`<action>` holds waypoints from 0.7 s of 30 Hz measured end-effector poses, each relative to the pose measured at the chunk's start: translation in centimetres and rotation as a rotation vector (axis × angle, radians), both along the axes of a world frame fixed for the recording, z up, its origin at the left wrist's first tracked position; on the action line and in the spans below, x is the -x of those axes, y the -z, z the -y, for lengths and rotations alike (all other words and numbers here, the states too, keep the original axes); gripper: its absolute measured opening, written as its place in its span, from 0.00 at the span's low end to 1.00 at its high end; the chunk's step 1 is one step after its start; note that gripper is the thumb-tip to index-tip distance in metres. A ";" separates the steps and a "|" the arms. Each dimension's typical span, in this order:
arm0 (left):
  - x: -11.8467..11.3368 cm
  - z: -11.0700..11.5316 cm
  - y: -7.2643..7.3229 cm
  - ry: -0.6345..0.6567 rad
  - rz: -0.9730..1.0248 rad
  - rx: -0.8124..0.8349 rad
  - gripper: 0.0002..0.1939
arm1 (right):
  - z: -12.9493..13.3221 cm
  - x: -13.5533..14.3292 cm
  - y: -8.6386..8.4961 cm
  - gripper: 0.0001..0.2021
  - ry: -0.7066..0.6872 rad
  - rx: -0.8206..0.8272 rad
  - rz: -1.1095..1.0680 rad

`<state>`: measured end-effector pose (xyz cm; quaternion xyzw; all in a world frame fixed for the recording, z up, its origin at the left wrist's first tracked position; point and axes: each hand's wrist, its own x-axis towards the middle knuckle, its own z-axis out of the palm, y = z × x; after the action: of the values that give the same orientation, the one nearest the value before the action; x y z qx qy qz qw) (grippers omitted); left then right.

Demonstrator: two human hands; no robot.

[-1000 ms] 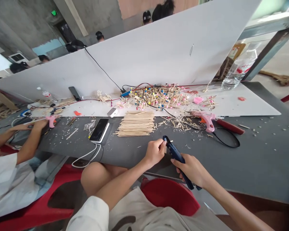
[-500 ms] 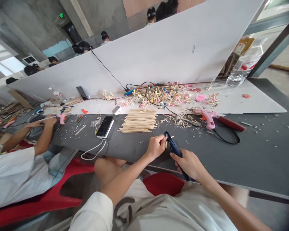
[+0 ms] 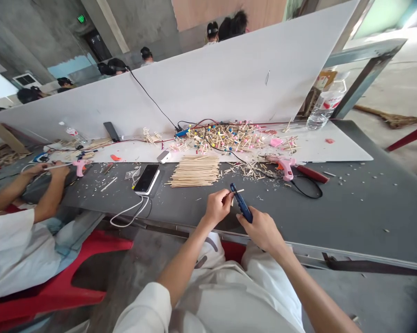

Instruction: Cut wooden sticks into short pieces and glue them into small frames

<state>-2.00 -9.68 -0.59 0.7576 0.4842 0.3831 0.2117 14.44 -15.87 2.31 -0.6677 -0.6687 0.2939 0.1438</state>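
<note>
1. Wrapped around the handles of the blue pliers [image 3: 242,206], the right hand [image 3: 263,230] holds them above the near part of the grey table [image 3: 333,212].
2. Fingers drawn together, the left hand [image 3: 218,207] pinches a thin stick [image 3: 241,190] at the pliers' head; its end shows past the tool.
3. Just beyond the hands lies a row of long sticks [image 3: 194,172], with short cut pieces [image 3: 253,170] to its right.
4. Behind these, a heap of sticks with coloured balls [image 3: 225,138] rests on a white board [image 3: 347,152].
5. Right of the cut pieces is a pink glue gun [image 3: 287,170]; left of the row, a phone [image 3: 146,179].
6. Farther left, a co-worker's hands [image 3: 59,170] are near another pink glue gun [image 3: 80,167].
</note>
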 end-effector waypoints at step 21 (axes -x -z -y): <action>0.6 2.5 -3.2 0.021 0.203 0.207 0.24 | 2.9 1.1 -0.4 0.13 0.037 -0.065 -0.172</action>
<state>-2.57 -12.21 2.58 0.6943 0.4890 0.4036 0.3406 13.31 -18.78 2.71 -0.6472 -0.6505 0.3258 0.2276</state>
